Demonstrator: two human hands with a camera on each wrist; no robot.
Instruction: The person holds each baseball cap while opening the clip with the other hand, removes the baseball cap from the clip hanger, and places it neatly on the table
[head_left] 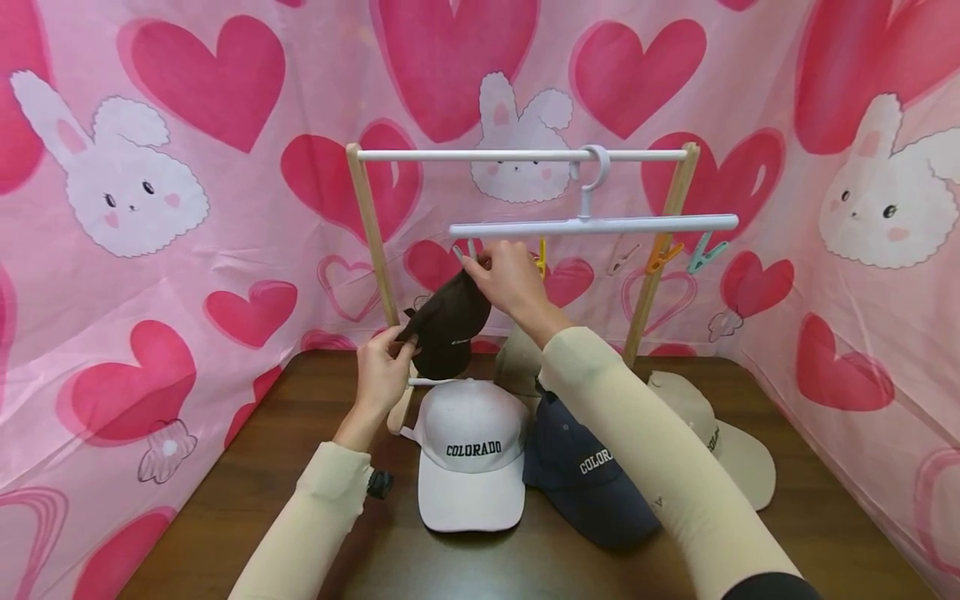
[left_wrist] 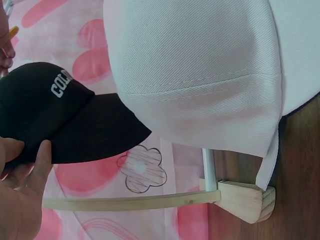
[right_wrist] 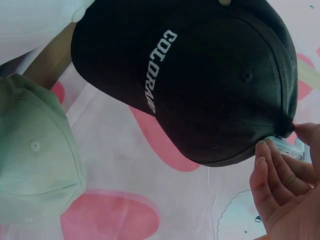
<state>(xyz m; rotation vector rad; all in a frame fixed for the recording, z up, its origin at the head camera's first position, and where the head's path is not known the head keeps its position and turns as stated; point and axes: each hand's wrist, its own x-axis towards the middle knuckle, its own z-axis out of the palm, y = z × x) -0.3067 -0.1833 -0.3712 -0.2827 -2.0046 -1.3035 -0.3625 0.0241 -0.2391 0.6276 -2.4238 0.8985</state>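
Observation:
A black cap (head_left: 452, 321) with white lettering hangs tilted below the left end of a white hanger (head_left: 525, 227). My left hand (head_left: 384, 371) pinches the cap's lower edge near the brim, thumb and fingers on either side in the left wrist view. At the crown's top, my right hand (head_left: 513, 283) pinches a pale clothespin (right_wrist: 286, 147) between thumb and fingers, against the fabric. How far the clothespin's jaws bite on the cap cannot be made out. Below stand a white COLORADO cap (head_left: 472, 425) and a navy cap (head_left: 588, 471), the latter partly behind my right forearm.
The hanger hooks over a white rail (head_left: 487, 156) on a wooden-legged rack (head_left: 371, 225). Yellow (head_left: 542, 257), orange (head_left: 663, 253) and green clothespins (head_left: 705, 253) hang from it. A beige cap (head_left: 682, 400) lies right; an olive cap (head_left: 517, 362) sits behind on the brown table (head_left: 300, 442).

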